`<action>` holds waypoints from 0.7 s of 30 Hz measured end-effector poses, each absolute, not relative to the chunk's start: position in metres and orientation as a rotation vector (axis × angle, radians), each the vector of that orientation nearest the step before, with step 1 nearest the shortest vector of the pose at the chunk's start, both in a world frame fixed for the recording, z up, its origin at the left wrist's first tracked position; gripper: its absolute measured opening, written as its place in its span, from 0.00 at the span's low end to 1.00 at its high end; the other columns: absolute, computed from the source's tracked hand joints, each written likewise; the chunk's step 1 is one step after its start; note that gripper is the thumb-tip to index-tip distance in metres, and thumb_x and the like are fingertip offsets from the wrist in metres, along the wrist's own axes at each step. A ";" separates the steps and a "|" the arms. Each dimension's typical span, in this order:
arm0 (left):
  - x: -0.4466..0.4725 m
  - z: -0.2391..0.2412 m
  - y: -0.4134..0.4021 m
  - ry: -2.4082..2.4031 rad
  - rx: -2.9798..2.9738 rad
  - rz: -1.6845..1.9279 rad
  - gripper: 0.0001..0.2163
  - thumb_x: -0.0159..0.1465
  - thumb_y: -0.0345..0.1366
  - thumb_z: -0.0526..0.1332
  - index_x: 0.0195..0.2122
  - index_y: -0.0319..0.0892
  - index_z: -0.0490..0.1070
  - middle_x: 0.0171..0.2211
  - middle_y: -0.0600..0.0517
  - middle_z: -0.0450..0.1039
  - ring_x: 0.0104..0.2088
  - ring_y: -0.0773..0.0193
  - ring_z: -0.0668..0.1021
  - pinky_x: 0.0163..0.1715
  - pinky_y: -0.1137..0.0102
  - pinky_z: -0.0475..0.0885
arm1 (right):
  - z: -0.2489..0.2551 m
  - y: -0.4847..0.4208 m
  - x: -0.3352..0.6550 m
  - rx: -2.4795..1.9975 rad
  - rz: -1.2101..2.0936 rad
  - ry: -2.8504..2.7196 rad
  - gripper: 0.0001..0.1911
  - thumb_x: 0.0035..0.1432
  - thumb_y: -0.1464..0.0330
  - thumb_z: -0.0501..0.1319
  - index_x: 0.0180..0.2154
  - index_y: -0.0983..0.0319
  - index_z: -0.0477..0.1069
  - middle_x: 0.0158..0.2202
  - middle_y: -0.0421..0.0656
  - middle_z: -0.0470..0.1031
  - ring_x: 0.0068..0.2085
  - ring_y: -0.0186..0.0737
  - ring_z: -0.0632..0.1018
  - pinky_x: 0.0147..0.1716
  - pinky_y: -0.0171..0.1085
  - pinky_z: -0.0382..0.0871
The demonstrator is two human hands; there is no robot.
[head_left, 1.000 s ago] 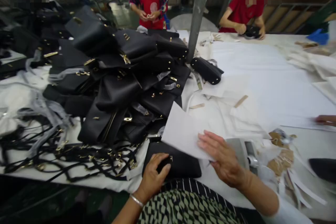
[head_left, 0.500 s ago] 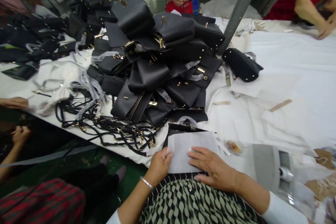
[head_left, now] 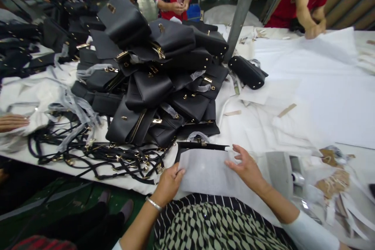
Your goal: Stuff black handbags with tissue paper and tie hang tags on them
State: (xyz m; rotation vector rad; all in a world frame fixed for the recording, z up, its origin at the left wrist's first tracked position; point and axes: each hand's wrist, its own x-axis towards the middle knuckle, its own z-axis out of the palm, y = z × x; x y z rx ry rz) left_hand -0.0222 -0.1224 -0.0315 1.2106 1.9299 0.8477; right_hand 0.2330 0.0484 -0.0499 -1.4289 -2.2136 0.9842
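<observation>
Two hands of the wearer, left and right, are counted at one white paper sheet. One large heap of black handbags is noted, its bags too many to count, with one separate black handbag beside it. Two other people are seen across the counter.

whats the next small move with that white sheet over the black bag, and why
Probably fold the far edge down: the white sheet covers most of the black bag, whose top edge shows beyond it. The left hand holds the near-left corner; the right hand sits at the right edge.

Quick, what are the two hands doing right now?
Left hand: gripping the left edge of the white sheet.
Right hand: open, fingers spread on the sheet's right edge.
</observation>
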 end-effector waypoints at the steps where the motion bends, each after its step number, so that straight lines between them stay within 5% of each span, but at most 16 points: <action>1: -0.023 -0.033 -0.122 1.929 1.207 0.837 0.12 0.64 0.40 0.55 0.39 0.41 0.74 0.32 0.49 0.77 0.35 0.57 0.77 0.38 0.67 0.71 | -0.055 0.047 0.237 -1.490 1.048 -2.164 0.38 0.51 0.52 0.62 0.58 0.63 0.57 0.52 0.53 0.68 0.41 0.49 0.75 0.41 0.49 0.73; 3: -0.023 -0.035 -0.124 1.934 1.201 0.819 0.12 0.64 0.41 0.55 0.40 0.41 0.74 0.34 0.49 0.77 0.35 0.57 0.77 0.38 0.67 0.70 | -0.062 0.042 0.242 -1.542 1.125 -2.107 0.37 0.49 0.51 0.64 0.55 0.64 0.60 0.47 0.52 0.70 0.37 0.47 0.75 0.39 0.48 0.72; 6: -0.018 -0.037 -0.126 1.926 1.165 0.826 0.13 0.65 0.41 0.54 0.41 0.40 0.73 0.35 0.49 0.76 0.36 0.58 0.77 0.37 0.68 0.69 | -0.066 0.033 0.242 -1.481 1.283 -2.007 0.22 0.52 0.52 0.61 0.41 0.62 0.68 0.34 0.45 0.72 0.32 0.45 0.73 0.34 0.43 0.70; 10: -0.014 -0.037 -0.126 1.969 1.115 0.866 0.13 0.64 0.43 0.53 0.38 0.40 0.72 0.32 0.50 0.75 0.34 0.59 0.76 0.36 0.69 0.68 | -0.067 0.029 0.233 -1.416 1.300 -1.927 0.14 0.55 0.55 0.59 0.29 0.59 0.64 0.25 0.39 0.68 0.28 0.41 0.70 0.29 0.38 0.65; 17: -0.016 -0.046 -0.124 2.266 1.072 0.765 0.12 0.61 0.46 0.56 0.34 0.42 0.66 0.25 0.53 0.70 0.28 0.61 0.73 0.31 0.68 0.67 | -0.075 0.028 0.223 -1.451 1.022 -2.031 0.18 0.54 0.52 0.57 0.26 0.58 0.57 0.21 0.34 0.58 0.24 0.37 0.64 0.27 0.37 0.58; 21: -0.017 -0.048 -0.124 2.261 1.049 0.761 0.13 0.63 0.44 0.56 0.44 0.42 0.64 0.33 0.51 0.73 0.33 0.59 0.76 0.35 0.66 0.70 | -0.071 0.022 0.224 -1.478 1.083 -2.016 0.17 0.55 0.53 0.56 0.37 0.60 0.62 0.26 0.38 0.67 0.28 0.41 0.70 0.30 0.38 0.62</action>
